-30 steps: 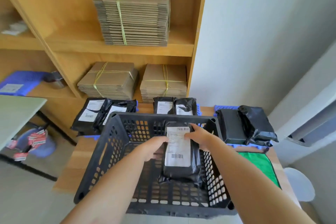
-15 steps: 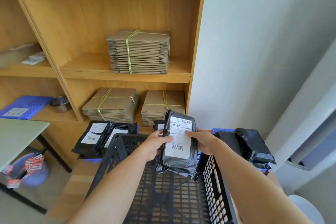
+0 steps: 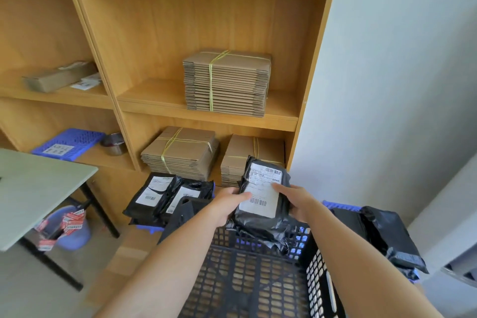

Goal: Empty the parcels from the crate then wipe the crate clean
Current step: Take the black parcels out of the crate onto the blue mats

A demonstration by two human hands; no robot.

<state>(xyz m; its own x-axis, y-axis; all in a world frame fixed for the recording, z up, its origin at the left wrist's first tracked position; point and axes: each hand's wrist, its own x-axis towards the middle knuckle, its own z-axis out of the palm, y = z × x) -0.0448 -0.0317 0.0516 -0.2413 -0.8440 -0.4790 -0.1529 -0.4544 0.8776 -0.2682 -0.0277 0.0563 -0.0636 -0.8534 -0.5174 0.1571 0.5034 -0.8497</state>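
Both forearms reach forward and angle inward. The left hand (image 3: pixel 227 204) and right hand (image 3: pixel 296 202) grip opposite sides of a black parcel (image 3: pixel 262 190), thumbs on its white label, holding it tilted above the far end of the black crate (image 3: pixel 258 281). More parcels (image 3: pixel 157 195) lie on the desk (image 3: pixel 126 258) past the crate's left corner.
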